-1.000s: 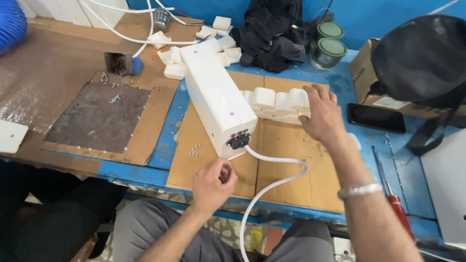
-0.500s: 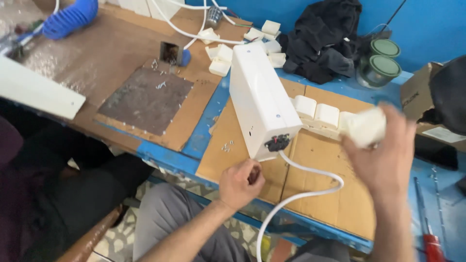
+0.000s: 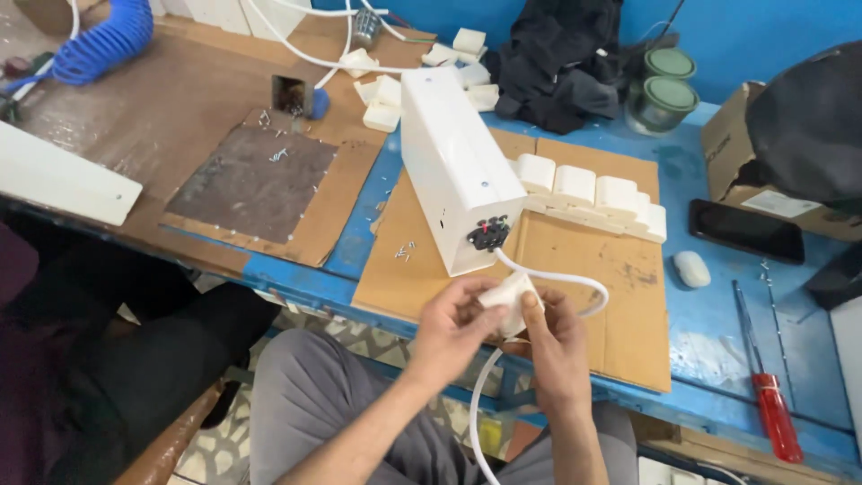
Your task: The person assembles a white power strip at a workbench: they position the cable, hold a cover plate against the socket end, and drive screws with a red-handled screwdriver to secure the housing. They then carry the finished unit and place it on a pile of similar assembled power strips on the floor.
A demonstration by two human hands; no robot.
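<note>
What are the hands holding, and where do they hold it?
Both hands, left hand and right hand, hold a small white plastic block by its sides, fingers wrapped around it, above the white cable.

Blue workbench (image 3: 718, 377) against blue wall (image 3: 772, 36) — patterned tile floor (image 3: 224, 449).

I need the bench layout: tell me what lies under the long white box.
The long white box rests on a cardboard sheet laid over the blue bench; small screws lie beside its near end. Whatever is directly beneath the box is covered.
</note>
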